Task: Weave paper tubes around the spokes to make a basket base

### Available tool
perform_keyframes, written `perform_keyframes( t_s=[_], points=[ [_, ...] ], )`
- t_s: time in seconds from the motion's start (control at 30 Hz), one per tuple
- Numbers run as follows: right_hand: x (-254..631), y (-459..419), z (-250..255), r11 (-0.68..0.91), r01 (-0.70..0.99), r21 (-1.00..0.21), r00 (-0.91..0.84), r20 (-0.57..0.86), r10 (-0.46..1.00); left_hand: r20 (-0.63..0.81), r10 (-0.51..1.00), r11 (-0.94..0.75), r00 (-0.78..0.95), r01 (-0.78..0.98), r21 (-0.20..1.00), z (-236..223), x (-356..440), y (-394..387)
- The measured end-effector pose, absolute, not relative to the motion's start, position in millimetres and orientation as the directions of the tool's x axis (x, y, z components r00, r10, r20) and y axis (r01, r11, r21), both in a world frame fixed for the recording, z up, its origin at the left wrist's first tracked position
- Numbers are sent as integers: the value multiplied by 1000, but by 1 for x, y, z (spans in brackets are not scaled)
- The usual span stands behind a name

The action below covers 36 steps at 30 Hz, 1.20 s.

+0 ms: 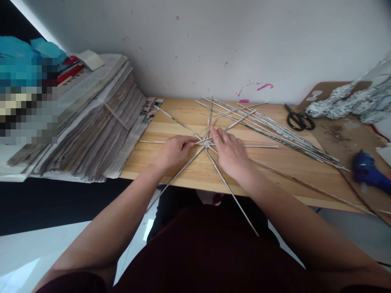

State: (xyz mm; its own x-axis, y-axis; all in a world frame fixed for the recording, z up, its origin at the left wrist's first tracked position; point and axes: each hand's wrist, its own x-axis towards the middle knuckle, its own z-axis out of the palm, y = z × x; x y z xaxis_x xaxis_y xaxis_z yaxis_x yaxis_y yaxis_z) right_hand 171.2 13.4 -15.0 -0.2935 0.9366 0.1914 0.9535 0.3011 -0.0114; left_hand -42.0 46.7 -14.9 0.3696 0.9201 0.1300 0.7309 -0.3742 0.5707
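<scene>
Rolled paper tubes radiate like spokes from a small woven hub (207,143) on the wooden table. My left hand (175,151) is closed at the hub's left side, pinching a thin rolled paper tube (200,142) between thumb and fingertips. On the hub's right, my right hand (229,150) lies with its fingers stretched out over the spokes. Its index fingertip touches near the upright spoke, and its thumb is mostly hidden. One long spoke (230,191) hangs past the table's front edge toward my lap. A bent tube (235,111) rises beyond my right fingers.
Loose paper tubes (284,132) lie at the back right, near black-handled scissors (299,121). A blue glue gun (371,169) rests on brown cardboard (331,134) with crumpled wrapped bundles (348,101) behind. A tall newspaper stack (91,122) stands left. A wall (195,49) bounds the back.
</scene>
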Motion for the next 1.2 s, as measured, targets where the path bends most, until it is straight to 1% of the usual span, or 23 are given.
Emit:
perform_keyframes(
  t_s=[0.07,0.17,0.33,0.47,0.53,0.63,0.77,0.9,1.07,1.2],
  points=[
    [172,14,-16,302,953,-21,-293,189,937,120,917,-375,379,722,581,-15,-42,48],
    [172,14,-17,307,951,-36,-296,177,939,153,909,-400,388,709,581,-18,-42,48],
    [172,14,-17,307,950,-49,-294,180,938,187,929,-369,319,764,529,-17,-40,44],
    [172,13,-17,276,959,-56,-261,191,946,218,932,-362,289,755,547,-15,-40,42],
    [172,13,-17,266,962,-68,-247,205,947,241,926,-377,291,741,555,-16,-42,39],
    [172,13,-18,265,961,-82,-242,218,945,289,895,-446,341,716,537,-17,-44,32],
    [172,13,-20,259,962,-86,-236,214,948,355,848,-527,394,702,478,-23,-44,24],
    [173,13,-19,282,956,-78,-260,211,942,384,825,-555,415,722,413,-30,-42,24],
    [173,11,-17,302,950,-78,-283,197,939,348,834,-535,429,783,318,-31,-38,24],
    [172,10,-16,297,951,-87,-277,189,942,305,832,-530,464,828,185,-29,-36,20]
  ],
)
